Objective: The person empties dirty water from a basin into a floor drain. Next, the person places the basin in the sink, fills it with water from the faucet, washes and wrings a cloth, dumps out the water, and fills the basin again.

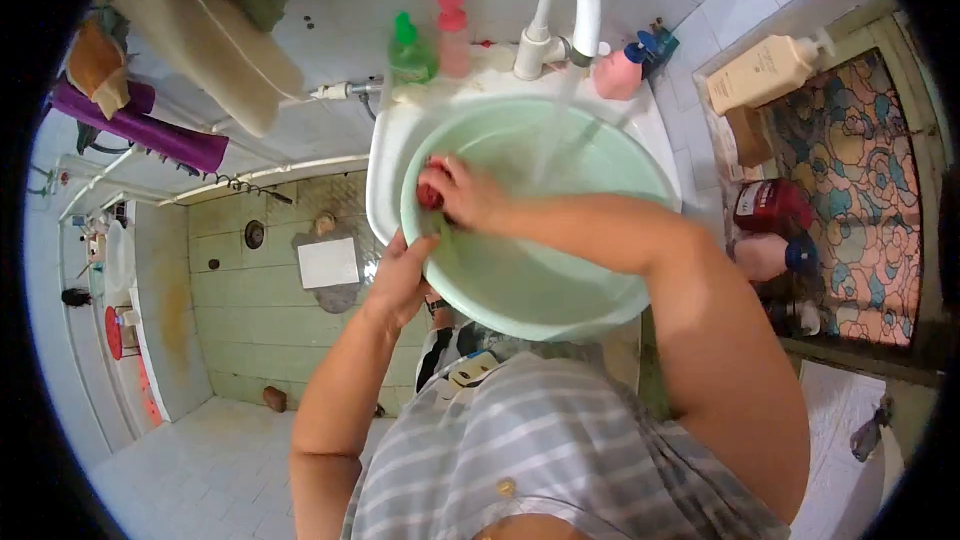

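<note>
Stripes on the shirt (560, 410) are being seen closest. Past it, the basin (565, 330) is being gripped at its left side by the left hand (398, 285), thumb at the rim, other fingers partly hidden, maybe so that slipping is being stopped. Inside, near the left wall, a red thing (430, 188) is being grasped by the right hand (468, 196), fingers curled, likely for a firm hold. Its long side seems to be running up and down the view, but is being partly covered; no pointing end can be told. Water is being poured in by the tap (538, 52).
</note>
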